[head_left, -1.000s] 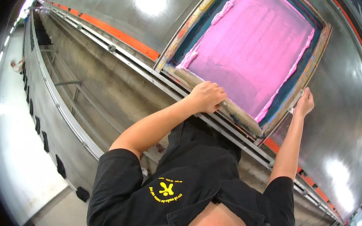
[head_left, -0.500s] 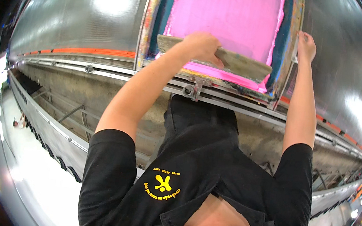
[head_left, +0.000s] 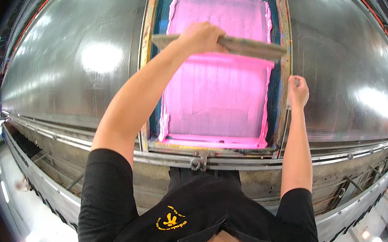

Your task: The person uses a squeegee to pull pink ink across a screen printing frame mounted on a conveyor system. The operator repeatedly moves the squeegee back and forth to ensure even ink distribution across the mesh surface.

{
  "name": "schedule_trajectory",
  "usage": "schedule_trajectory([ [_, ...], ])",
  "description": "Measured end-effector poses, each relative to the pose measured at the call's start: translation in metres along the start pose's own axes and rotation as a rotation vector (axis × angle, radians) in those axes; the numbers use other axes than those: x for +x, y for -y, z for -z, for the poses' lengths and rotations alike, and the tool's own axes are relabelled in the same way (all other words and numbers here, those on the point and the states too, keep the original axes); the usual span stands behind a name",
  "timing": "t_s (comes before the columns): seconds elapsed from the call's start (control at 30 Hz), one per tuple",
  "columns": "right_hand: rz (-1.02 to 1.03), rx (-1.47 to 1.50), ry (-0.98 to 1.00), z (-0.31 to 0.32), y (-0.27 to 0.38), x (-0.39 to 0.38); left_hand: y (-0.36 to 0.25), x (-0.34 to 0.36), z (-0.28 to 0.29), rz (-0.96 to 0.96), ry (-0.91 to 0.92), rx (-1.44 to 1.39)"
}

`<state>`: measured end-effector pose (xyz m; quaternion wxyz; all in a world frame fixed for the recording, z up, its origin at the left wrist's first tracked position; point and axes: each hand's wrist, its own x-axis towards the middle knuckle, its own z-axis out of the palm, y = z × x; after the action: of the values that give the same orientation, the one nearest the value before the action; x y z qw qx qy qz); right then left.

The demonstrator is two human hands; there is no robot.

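In front of me a screen-printing frame (head_left: 288, 36) holds a blue-bordered mesh coated with pink ink (head_left: 217, 95). My left hand (head_left: 202, 35) grips a long grey squeegee (head_left: 252, 47), which lies crosswise over the upper part of the mesh, with a thick line of ink along its near side. My right hand (head_left: 298, 89) is closed at the frame's right side on a small metal fitting, mostly hidden by my fingers.
Shiny metal table surfaces (head_left: 39, 78) flank the frame. A metal rail (head_left: 85, 139) runs along the near edge, with a clamp (head_left: 198, 163) below the frame. Behind me are a trough and white floor; a blurred person (head_left: 22, 185) is at lower left.
The squeegee in my left hand has moved from the near end of the screen up the mesh. My right hand stays at the frame's side. The view has turned, squaring the frame in the picture.
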<state>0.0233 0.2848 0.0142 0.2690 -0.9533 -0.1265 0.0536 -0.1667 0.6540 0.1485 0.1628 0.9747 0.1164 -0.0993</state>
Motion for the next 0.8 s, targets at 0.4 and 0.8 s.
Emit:
schedule_trajectory([
  [0.4,-0.076,-0.034,-0.039,0.0,0.021,-0.005,0.105,0.163,-0.002,0.112,-0.379,0.227],
  [0.8,-0.032,-0.012,-0.014,-0.002,0.007,-0.001,0.036,0.064,-0.041,0.154,-0.315,0.164],
])
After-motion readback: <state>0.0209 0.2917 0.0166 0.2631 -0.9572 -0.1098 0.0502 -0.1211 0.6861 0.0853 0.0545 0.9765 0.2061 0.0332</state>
